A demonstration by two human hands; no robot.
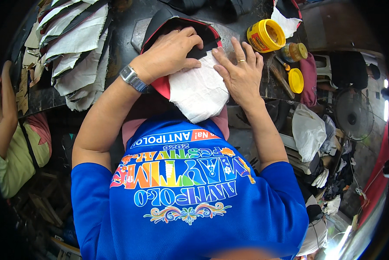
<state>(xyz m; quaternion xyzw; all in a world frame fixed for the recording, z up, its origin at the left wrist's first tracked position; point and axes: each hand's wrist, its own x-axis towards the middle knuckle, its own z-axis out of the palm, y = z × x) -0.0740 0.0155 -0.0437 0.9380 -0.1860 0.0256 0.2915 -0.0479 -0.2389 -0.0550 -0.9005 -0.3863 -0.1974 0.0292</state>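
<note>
A shaped piece with a black face, red edge and white fabric lining [198, 89] lies on the dark workbench [125, 26] in front of me. My left hand [172, 50], a metal watch on its wrist, presses down on the black and red part, fingers curled over its folded edge. My right hand [240, 71], wearing a ring, lies flat with fingers spread on the white lining's right side. Both hands press on the piece.
A stack of cut white and dark fabric pieces [73, 47] lies at the bench's left. An open yellow tub [266, 35], a small jar [295, 52] and a yellow lid [295, 80] sit at the right. Another person [12, 143] sits at the left. A fan [353, 115] stands at the right.
</note>
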